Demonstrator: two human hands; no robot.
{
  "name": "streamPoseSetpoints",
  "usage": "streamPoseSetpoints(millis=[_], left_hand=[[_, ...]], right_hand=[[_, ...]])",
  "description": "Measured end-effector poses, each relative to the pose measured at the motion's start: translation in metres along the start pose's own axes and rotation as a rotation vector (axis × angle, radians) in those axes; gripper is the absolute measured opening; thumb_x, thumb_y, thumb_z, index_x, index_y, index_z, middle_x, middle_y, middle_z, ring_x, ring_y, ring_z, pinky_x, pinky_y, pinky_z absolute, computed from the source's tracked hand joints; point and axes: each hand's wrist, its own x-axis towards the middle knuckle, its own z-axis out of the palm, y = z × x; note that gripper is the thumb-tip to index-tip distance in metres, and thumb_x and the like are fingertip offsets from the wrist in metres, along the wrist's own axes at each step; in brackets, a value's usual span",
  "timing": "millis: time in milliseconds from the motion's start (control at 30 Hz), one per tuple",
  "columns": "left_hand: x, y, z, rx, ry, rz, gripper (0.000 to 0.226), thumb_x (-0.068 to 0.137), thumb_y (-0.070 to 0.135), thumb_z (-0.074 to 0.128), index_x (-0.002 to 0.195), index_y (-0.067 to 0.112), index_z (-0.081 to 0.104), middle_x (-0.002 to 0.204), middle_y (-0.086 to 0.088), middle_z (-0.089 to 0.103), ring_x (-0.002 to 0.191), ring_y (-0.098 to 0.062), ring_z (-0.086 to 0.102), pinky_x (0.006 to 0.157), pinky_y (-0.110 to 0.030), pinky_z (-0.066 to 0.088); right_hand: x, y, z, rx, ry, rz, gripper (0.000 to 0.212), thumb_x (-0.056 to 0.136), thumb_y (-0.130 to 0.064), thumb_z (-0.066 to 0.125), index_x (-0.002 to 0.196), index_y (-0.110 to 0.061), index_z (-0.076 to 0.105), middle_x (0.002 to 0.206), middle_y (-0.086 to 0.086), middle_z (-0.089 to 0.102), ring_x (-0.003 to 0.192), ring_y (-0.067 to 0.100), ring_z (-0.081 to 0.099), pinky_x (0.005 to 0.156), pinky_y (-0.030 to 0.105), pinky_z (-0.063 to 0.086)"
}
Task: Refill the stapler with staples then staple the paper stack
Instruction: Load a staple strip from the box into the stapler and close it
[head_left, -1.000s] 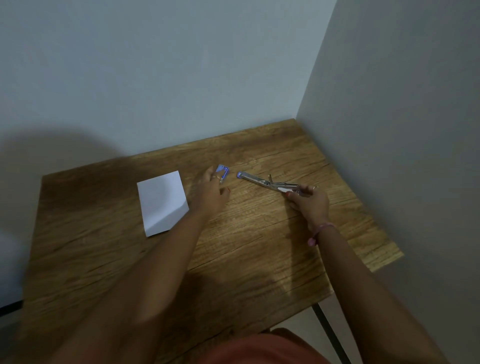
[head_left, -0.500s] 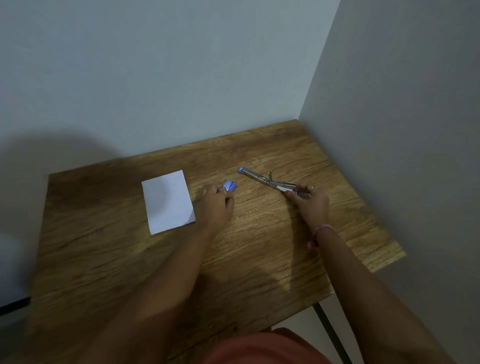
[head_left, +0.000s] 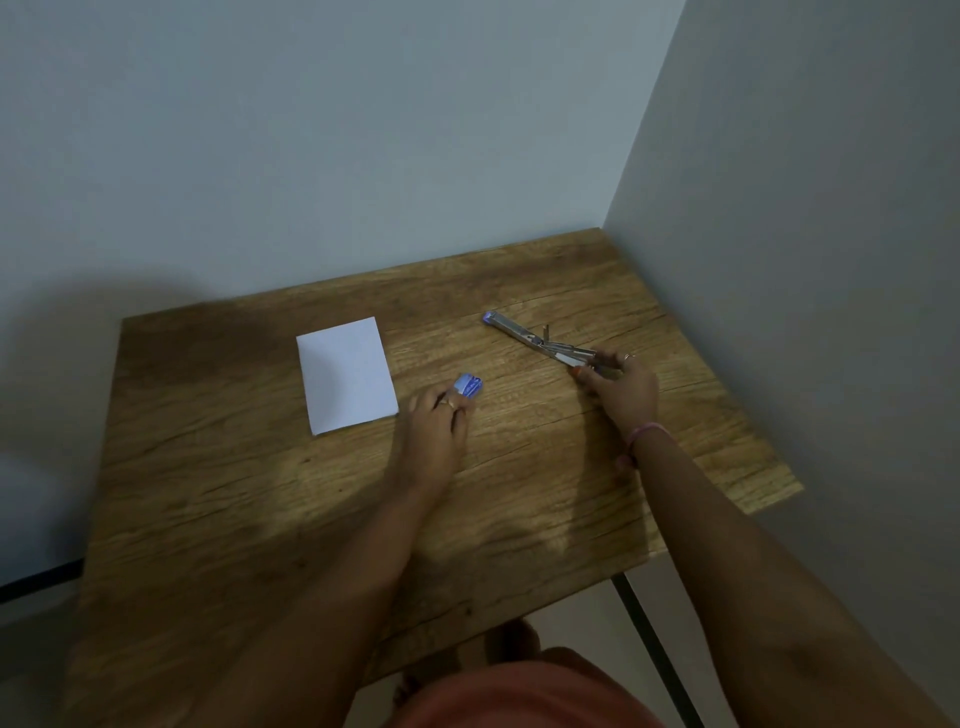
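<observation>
Here, left hand (head_left: 434, 421) pinching blue staple box (head_left: 468, 385), label unreadable, right hand (head_left: 621, 387) gripping opened stapler (head_left: 540, 340)

Both hands forward: left (head_left: 435, 422) curled, pinching; right (head_left: 621, 387) gripping.

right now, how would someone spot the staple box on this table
Start at the wooden table in the corner, then find the white paper stack near its back. Just right of it, at the left hand's fingertips, lies the staple box: the only small blue thing, unlike the long metal stapler.
</observation>
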Motion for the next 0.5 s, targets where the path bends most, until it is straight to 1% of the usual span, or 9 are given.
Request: streamPoseSetpoints(millis=[67, 167, 233, 300, 333, 367, 400, 467, 500], left_hand=[[-0.007, 0.002, -0.002, -0.038, 0.003, -0.050, 0.024, 0.090, 0.010, 0.057, 0.114, 0.013, 0.063, 0.124, -0.007, 0.060, 0.116, -0.023, 0.049, 0.094, -0.028, 0.038], [-0.018, 0.008, -0.007, -0.155, 0.019, -0.179, 0.033, 0.086, 0.008, 0.062, 0.119, 0.007, 0.057, 0.121, -0.012, 0.059, 0.115, -0.025, 0.051, 0.092, -0.028, 0.041], [-0.026, 0.010, -0.008, -0.178, 0.014, -0.178, 0.036, 0.084, 0.007, 0.064, 0.119, 0.006, 0.057, 0.120, -0.012, 0.058, 0.115, -0.025, 0.051, 0.091, -0.028, 0.041], [-0.035, 0.010, -0.009, -0.169, -0.011, -0.147, 0.038, 0.083, 0.007, 0.065, 0.120, 0.005, 0.056, 0.121, -0.013, 0.058, 0.116, -0.026, 0.049, 0.092, -0.027, 0.040], [-0.039, 0.008, -0.009, -0.165, -0.025, -0.130, 0.039, 0.083, 0.008, 0.065, 0.121, 0.005, 0.056, 0.121, -0.013, 0.058, 0.117, -0.026, 0.049, 0.095, -0.029, 0.040], [-0.042, 0.007, -0.010, -0.159, -0.040, -0.105, 0.041, 0.082, 0.010, 0.066, 0.122, 0.006, 0.055, 0.123, -0.013, 0.058, 0.118, -0.026, 0.049, 0.098, -0.033, 0.042], [-0.045, 0.005, -0.010, -0.145, -0.055, -0.077, 0.043, 0.082, 0.012, 0.066, 0.124, 0.007, 0.054, 0.124, -0.012, 0.057, 0.119, -0.026, 0.048, 0.099, -0.036, 0.042], [-0.049, 0.002, -0.010, -0.098, -0.071, -0.032, 0.050, 0.082, 0.018, 0.067, 0.129, 0.010, 0.051, 0.127, -0.009, 0.054, 0.120, -0.024, 0.046, 0.101, -0.037, 0.042], [-0.050, 0.000, -0.009, -0.077, -0.069, -0.035, 0.054, 0.082, 0.021, 0.067, 0.132, 0.011, 0.048, 0.129, -0.008, 0.051, 0.121, -0.023, 0.044, 0.101, -0.036, 0.040]], right_hand=[[-0.003, 0.002, -0.001, 0.039, 0.008, -0.002, 0.037, 0.074, -0.022, 0.079, 0.109, -0.017, 0.066, 0.104, 0.000, 0.067, 0.089, 0.018, 0.067, 0.084, 0.038, 0.056], [-0.019, 0.002, 0.000, 0.069, 0.130, -0.023, 0.036, 0.078, -0.021, 0.075, 0.112, -0.016, 0.064, 0.105, -0.004, 0.062, 0.097, 0.010, 0.057, 0.086, 0.027, 0.047], [-0.037, 0.002, 0.004, 0.116, 0.179, -0.010, 0.028, 0.082, -0.021, 0.070, 0.108, -0.015, 0.063, 0.102, 0.003, 0.064, 0.092, 0.015, 0.059, 0.081, 0.030, 0.048], [-0.062, 0.003, 0.010, 0.219, 0.102, 0.020, 0.014, 0.086, -0.020, 0.064, 0.099, -0.013, 0.062, 0.090, 0.011, 0.067, 0.078, 0.020, 0.063, 0.070, 0.035, 0.051], [-0.075, 0.004, 0.014, 0.233, 0.042, 0.020, 0.007, 0.088, -0.019, 0.062, 0.093, -0.014, 0.062, 0.082, 0.012, 0.066, 0.069, 0.018, 0.063, 0.063, 0.033, 0.051], [-0.087, 0.005, 0.017, 0.214, -0.022, 0.009, 0.003, 0.089, -0.019, 0.061, 0.087, -0.017, 0.062, 0.075, 0.011, 0.066, 0.059, 0.013, 0.063, 0.055, 0.027, 0.050], [-0.098, 0.006, 0.020, 0.189, -0.088, -0.004, 0.005, 0.090, -0.019, 0.061, 0.085, -0.020, 0.061, 0.069, 0.010, 0.065, 0.050, 0.008, 0.061, 0.047, 0.022, 0.047], [-0.112, 0.006, 0.028, 0.184, -0.228, -0.028, 0.002, 0.091, -0.018, 0.061, 0.091, -0.019, 0.062, 0.069, 0.011, 0.066, 0.043, 0.007, 0.059, 0.037, 0.019, 0.041], [-0.117, 0.005, 0.031, 0.197, -0.289, -0.030, 0.006, 0.090, -0.018, 0.061, 0.097, -0.017, 0.061, 0.070, 0.010, 0.067, 0.042, 0.009, 0.060, 0.034, 0.019, 0.039]])
